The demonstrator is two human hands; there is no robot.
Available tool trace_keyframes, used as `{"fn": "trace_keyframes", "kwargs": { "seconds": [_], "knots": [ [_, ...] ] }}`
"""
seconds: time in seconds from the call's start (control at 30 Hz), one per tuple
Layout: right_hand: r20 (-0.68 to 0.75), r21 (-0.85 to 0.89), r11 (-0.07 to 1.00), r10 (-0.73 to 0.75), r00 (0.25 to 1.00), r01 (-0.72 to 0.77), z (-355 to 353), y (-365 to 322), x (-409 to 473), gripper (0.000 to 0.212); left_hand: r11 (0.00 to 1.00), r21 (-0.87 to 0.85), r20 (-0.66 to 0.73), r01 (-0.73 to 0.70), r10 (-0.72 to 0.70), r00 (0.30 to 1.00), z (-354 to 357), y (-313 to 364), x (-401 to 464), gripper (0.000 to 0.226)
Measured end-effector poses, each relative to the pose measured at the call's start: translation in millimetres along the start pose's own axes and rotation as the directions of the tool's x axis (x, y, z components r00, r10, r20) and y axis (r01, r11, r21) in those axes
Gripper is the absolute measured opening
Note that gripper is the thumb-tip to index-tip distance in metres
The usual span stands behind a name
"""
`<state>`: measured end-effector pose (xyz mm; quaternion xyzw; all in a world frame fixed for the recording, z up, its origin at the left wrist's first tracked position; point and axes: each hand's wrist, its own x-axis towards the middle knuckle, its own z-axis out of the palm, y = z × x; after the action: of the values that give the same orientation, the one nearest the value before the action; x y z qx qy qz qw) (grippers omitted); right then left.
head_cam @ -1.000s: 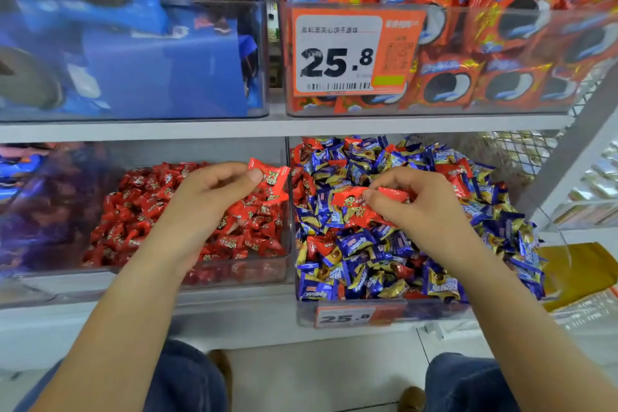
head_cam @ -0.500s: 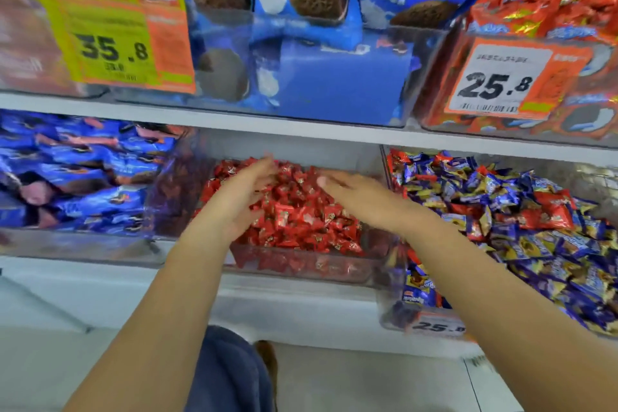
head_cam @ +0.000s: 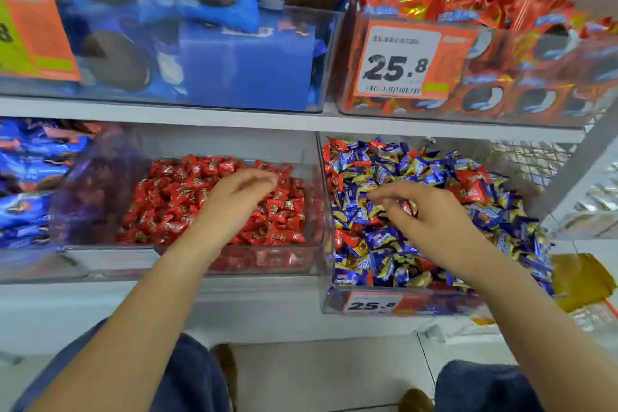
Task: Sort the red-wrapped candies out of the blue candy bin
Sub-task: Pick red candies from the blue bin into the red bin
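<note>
Two clear plastic bins sit side by side on the lower shelf. The blue candy bin on the right holds a deep heap of blue-and-gold wrapped candies, too many to count, with red-wrapped candies mixed in: at least six patches of red show, a cluster at the back right, one at the back left corner and a few down the left wall. They are small, shiny red twists with a gold mark. The red bin to its left is filled only with the same red candies.

The right hand hovers palm down over the middle of the blue bin, its fingers loosely curled and reaching left toward the heap; motion blur hides whether anything sits between the fingertips. The nearest red pieces lie just left of and below it, and the back-right cluster lies behind it.

The left hand rests over the red pile, fingers relaxed and slightly spread, holding nothing visible.

One orange price tag is fixed to the blue bin's front.
</note>
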<state>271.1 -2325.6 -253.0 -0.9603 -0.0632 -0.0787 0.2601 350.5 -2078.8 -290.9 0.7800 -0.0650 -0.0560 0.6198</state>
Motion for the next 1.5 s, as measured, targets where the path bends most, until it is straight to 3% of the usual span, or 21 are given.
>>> {"fn": "trace_keyframes", "kwargs": {
  "seconds": [0.07, 0.2, 0.33, 0.43, 0.53, 0.63, 0.7, 0.8, 0.93, 1.0, 1.07, 1.1, 1.17, 1.23, 1.33, 1.5],
  "knots": [
    [0.004, -0.044, 0.998, 0.033, 0.999, -0.033, -3, 17, -7, 0.024, 0.998, 0.058, 0.086, -0.010, 0.005, 0.996, 23, 5, -7, 0.011],
    [0.089, -0.171, 0.983, -0.053, 0.995, 0.068, 5, 24, -6, 0.024, 0.973, 0.223, 0.248, 0.051, -0.107, 0.963, 54, 10, -11, 0.076],
    [0.250, -0.237, 0.957, -0.106, 0.962, 0.167, 32, 13, 18, 0.026, 0.955, 0.292, 0.354, 0.054, -0.160, 0.921, 59, 18, -2, 0.052],
    [0.460, -0.335, 0.928, 0.011, 0.888, 0.162, 47, 10, 34, 0.035, 0.946, 0.322, 0.431, 0.036, -0.180, 0.884, 56, 18, 6, 0.053],
    [0.537, -0.486, 0.843, 0.081, 0.839, 0.230, 57, 6, 41, 0.050, 0.940, 0.342, 0.459, 0.014, -0.180, 0.870, 54, 18, 8, 0.057],
    [0.488, -0.563, 0.779, 0.044, 0.872, 0.276, 67, 3, 42, 0.036, 0.935, 0.354, 0.474, -0.002, -0.178, 0.863, 53, 19, 9, 0.056],
    [0.454, -0.539, 0.799, 0.008, 0.891, 0.267, 66, 7, 39, 0.029, 0.941, 0.337, 0.485, 0.001, -0.175, 0.857, 53, 21, 9, 0.045],
    [0.378, -0.434, 0.875, -0.040, 0.925, 0.215, 56, 20, 32, 0.022, 0.935, 0.354, 0.481, -0.013, -0.170, 0.860, 52, 21, 9, 0.050],
    [0.111, -0.320, 0.934, -0.132, 0.985, 0.161, 30, 39, 21, 0.019, 0.923, 0.385, 0.419, 0.010, -0.184, 0.889, 51, 17, 9, 0.080],
    [-0.060, -0.236, 0.965, -0.134, 0.989, 0.116, 15, 49, 15, 0.019, 0.914, 0.404, 0.308, -0.030, -0.105, 0.946, 55, 17, 6, 0.079],
    [-0.182, -0.152, 0.987, -0.076, 0.980, 0.048, 0, 61, 8, 0.021, 0.843, 0.515, 0.148, -0.152, 0.087, 0.985, 60, 20, 1, 0.067],
    [-0.212, -0.124, 0.992, -0.037, 0.977, 0.011, -6, 67, 3, 0.022, 0.772, 0.594, 0.097, -0.225, 0.209, 0.973, 64, 24, -2, 0.060],
    [-0.231, -0.088, 0.995, 0.033, 0.972, -0.055, -16, 80, -5, 0.023, 0.632, 0.698, 0.112, -0.336, 0.367, 0.924, 76, 35, -6, 0.049],
    [-0.222, -0.102, 0.989, 0.080, 0.972, -0.105, -23, 89, -8, 0.022, 0.518, 0.746, 0.216, -0.418, 0.406, 0.888, 92, 43, -5, 0.046],
    [-0.193, -0.152, 0.979, 0.109, 0.975, -0.139, -32, 94, -10, 0.022, 0.361, 0.833, 0.314, -0.418, 0.312, 0.896, 118, 51, 10, 0.056],
    [-0.183, -0.115, 0.972, 0.184, 0.966, -0.207, -52, 103, -18, 0.022, 0.096, 0.960, 0.264, -0.262, -0.009, 0.964, 143, 54, 38, 0.055]
  ]
}}
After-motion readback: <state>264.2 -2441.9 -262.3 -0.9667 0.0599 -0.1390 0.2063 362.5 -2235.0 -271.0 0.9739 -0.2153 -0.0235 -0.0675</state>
